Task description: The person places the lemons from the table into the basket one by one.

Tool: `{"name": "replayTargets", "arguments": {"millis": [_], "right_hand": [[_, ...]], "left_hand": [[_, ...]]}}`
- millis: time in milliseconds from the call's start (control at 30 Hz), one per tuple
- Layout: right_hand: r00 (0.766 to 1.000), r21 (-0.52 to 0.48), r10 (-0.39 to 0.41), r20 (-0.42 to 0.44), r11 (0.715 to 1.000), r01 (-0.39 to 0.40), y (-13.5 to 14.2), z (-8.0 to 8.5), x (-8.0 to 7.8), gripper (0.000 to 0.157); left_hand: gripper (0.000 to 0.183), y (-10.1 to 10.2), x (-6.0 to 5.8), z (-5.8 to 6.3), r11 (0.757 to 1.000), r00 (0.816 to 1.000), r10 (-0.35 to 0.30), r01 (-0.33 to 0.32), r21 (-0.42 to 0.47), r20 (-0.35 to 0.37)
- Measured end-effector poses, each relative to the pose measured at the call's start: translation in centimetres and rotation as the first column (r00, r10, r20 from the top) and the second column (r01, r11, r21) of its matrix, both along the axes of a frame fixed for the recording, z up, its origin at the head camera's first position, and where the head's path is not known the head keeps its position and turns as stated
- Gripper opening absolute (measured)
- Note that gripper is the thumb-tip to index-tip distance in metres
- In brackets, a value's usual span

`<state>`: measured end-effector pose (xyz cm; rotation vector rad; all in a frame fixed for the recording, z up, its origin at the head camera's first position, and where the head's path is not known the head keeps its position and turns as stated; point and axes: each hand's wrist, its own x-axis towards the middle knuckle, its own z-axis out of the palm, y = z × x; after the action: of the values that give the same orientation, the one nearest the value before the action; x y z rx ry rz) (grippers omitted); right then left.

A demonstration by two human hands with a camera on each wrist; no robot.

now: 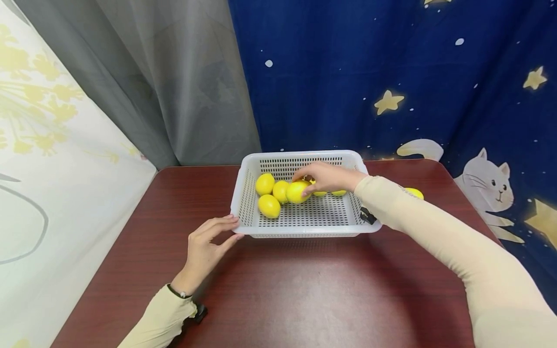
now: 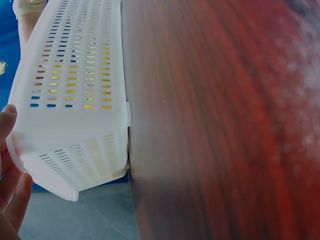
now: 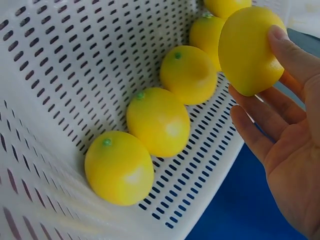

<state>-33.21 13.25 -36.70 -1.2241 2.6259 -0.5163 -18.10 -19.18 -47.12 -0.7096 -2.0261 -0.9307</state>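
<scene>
My right hand (image 1: 328, 177) holds a yellow lemon (image 1: 298, 192) between thumb and fingers, inside the outline of a white slotted plastic basket (image 1: 304, 230). In the right wrist view the held lemon (image 3: 250, 52) is raised above the basket floor. Several other lemons rest in the basket, one of them at the front left (image 1: 269, 206); a row of them shows below the hand, with a near lemon (image 3: 120, 168). The left hand (image 1: 208, 245) grips the basket's front left corner, fingers at the left rim and thumb at the front, also seen in the left wrist view.
The basket stands on a dark red wooden table (image 1: 304, 290). Another lemon (image 1: 414, 193) lies on the table to the right of the basket, partly hidden by the right sleeve. A grey curtain (image 1: 209, 96) and a blue starry curtain (image 1: 317, 87) hang behind the table.
</scene>
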Motion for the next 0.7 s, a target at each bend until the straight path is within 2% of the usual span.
{"name": "replayTargets", "arguments": {"millis": [333,700], "right_hand": [[1.000,0.048,0.007,0.022,0.999,-0.008,-0.7,-1.0,-0.1,0.051],[0.998,0.106,0.052,0.020,0.993,-0.054,-2.0,-1.7,-0.4,0.051]], "left_hand": [[0.043,0.0,0.0,-0.1,1.000,1.000,0.003,-0.003,-0.002,0.005],[0.047,-0.1,-0.1,-0.2,1.000,1.000,-0.005,0.006,0.009,-0.002]]}}
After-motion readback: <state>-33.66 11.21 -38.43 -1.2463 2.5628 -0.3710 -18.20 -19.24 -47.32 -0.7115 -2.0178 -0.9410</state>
